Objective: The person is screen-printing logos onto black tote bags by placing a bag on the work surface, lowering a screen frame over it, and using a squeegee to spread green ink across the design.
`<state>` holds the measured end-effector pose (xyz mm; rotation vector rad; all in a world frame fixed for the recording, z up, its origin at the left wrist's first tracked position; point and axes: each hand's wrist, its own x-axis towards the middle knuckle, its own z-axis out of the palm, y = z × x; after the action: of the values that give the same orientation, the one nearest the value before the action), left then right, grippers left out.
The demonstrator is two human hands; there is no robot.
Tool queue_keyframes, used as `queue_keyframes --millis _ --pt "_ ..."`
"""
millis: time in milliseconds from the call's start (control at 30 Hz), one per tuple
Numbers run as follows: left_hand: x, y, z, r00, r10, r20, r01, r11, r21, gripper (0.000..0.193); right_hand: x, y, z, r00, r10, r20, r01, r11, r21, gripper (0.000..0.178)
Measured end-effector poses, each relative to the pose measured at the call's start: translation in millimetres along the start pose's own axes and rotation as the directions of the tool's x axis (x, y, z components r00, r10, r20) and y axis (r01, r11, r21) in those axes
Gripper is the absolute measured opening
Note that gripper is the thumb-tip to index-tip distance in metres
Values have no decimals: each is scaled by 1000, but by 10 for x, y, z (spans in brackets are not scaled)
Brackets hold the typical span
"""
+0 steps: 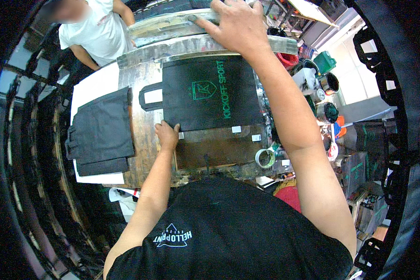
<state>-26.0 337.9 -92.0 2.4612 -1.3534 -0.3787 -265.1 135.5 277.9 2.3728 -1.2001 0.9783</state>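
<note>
A black fabric tote bag [182, 105] with a green printed crest and lettering lies flat on the worn table [149, 126], its handle loop [151, 96] spread to the left. My left hand [167, 135] rests at the bag's near left corner, thumb and fingers apart, the thumb touching the bag's edge. At the far side, my right hand [241, 25] grips a stained screen-printing frame [172, 45] that stands raised beyond the bag; its thumb lies along the frame and the fingers reach over the top. How far those fingers wrap is partly hidden.
Stacked black bags [102, 126] lie on white sheeting to the left. A tape roll [265, 158] and small white pieces [236, 129] sit near the bag. Several ink cans [329, 83] crowd the right. A person in a white shirt [95, 32] stands at the far left.
</note>
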Motion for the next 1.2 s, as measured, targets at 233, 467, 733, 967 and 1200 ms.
queue_keyframes --millis 233,467,733,967,1200 --pt "346 -19 -244 975 104 -197 -184 875 -447 30 257 39 29 991 39 130 -38 999 -5 69" --pt "1169 -690 -1651 978 -161 -136 66 847 -527 48 448 60 60 996 -20 83 30 992 -123 54" --pt "1460 -2644 -1997 808 -288 -514 275 956 -102 81 492 299 266 991 -44 123 55 994 -90 53" --pt "-31 -2392 -1181 988 45 -149 0 957 290 85 401 174 187 987 36 156 -17 992 -126 63" --pt "-244 -2487 -861 991 -91 -98 118 939 322 73 364 223 230 993 10 114 4 993 -118 63"
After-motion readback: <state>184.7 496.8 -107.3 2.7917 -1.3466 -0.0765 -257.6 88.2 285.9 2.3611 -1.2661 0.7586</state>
